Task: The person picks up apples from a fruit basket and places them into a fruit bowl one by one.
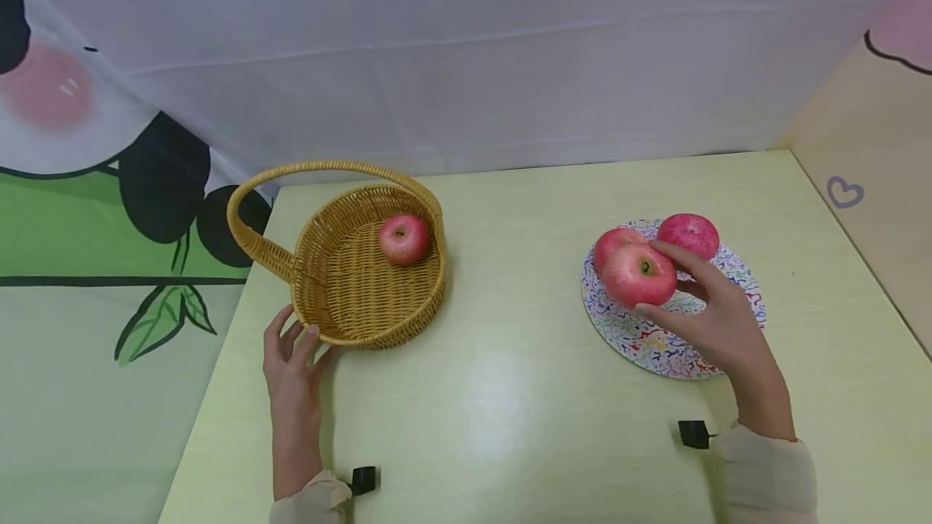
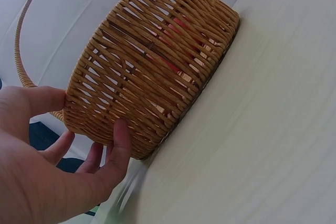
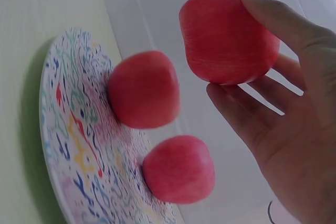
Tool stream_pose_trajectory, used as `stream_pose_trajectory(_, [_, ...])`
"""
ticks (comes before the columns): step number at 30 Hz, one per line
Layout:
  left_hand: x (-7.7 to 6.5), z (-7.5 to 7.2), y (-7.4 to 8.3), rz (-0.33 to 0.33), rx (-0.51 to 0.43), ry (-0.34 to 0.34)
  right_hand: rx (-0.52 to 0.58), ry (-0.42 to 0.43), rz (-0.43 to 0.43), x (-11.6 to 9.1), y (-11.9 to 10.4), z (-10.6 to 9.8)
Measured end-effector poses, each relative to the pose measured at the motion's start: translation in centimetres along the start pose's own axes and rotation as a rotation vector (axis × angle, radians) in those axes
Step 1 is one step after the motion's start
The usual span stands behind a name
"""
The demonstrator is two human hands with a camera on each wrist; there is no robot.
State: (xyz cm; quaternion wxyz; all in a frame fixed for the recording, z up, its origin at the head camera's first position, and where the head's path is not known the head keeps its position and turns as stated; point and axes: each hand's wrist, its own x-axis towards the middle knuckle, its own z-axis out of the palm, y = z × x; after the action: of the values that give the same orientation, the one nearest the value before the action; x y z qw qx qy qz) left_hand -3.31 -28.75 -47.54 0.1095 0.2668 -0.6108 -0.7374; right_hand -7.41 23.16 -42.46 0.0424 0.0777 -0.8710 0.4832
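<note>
In the head view, my right hand [image 1: 717, 322] holds a red apple [image 1: 639, 273] between thumb and fingers. The right wrist view shows this apple [image 3: 228, 35] raised clear of the patterned plate [image 3: 58, 145]. Two other apples, one at left [image 1: 615, 245] and one at back right [image 1: 688, 234], sit on that plate. My left hand [image 1: 291, 378] holds the near left side of a wicker basket [image 1: 364, 293], one digit at its rim and others against the outer wall [image 2: 152, 72]. Inside the basket, toward its back right, lies another apple [image 1: 404, 239].
The basket's tall arched handle [image 1: 335, 166] leans toward the back left. A pale table [image 1: 502, 330] spreads between basket and plate. White cloth [image 1: 495, 87] hangs behind the table, and printed panels flank it, the right one [image 1: 874, 184] with a heart.
</note>
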Motion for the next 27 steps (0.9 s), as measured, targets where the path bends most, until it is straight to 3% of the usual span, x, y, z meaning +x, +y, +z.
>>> stream_pose_trajectory(7, [-0.1, 0.0, 0.2, -0.003, -0.009, 0.002, -0.021, 0.014, 0.093, -1.2, 0.9, -1.3])
stream_pose_trajectory(16, [-0.2, -0.1, 0.4, -0.017, -0.029, -0.008, -0.059, 0.061, 0.15, -2.2, 2.4, -2.7])
stream_pose_trajectory(27, [-0.2, -0.1, 0.5, -0.025, -0.009, -0.007, -0.047, 0.06, 0.195, -3.1, 4.6, -3.9])
